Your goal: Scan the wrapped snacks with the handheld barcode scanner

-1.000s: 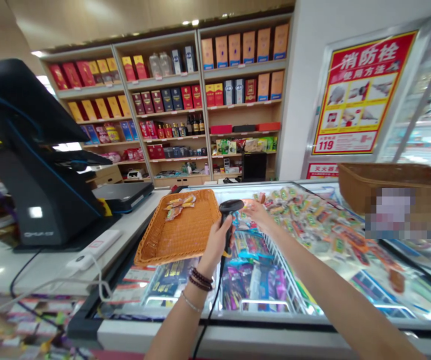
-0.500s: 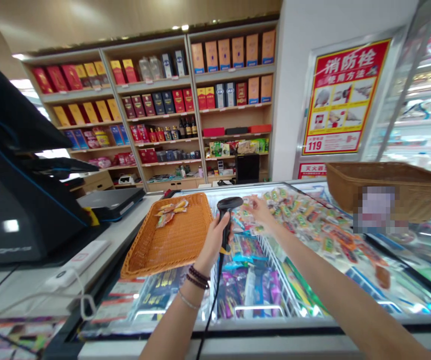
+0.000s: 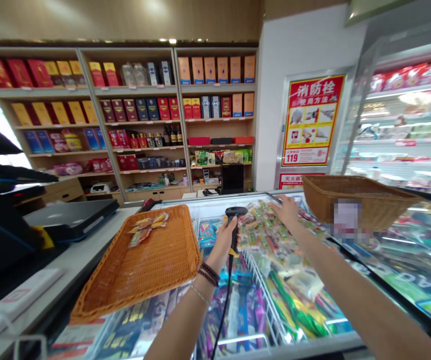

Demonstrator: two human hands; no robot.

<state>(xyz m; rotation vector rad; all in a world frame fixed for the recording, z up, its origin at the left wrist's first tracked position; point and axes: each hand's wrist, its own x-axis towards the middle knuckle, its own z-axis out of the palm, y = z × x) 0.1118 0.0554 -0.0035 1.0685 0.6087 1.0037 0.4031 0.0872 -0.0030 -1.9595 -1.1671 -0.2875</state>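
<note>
Left hand (image 3: 225, 240) clenched round a black corded barcode scanner (image 3: 234, 220), I'm holding its head at 12 o'clock, just beside the heap of snack packets (image 3: 260, 237) in the chest freezer (image 3: 286, 347). My right hand (image 3: 285, 210) is open, palm down, over the heap at 1 o'clock. Packets crowd the freezer below both hands. At 10 o'clock sits a wicker tray (image 3: 163, 270) holding a few orange packets (image 3: 146, 225); a wicker basket (image 3: 373, 207) sits at 2 o'clock. Stocked wooden shelves (image 3: 144, 122) stand far off at 12 o'clock.
</note>
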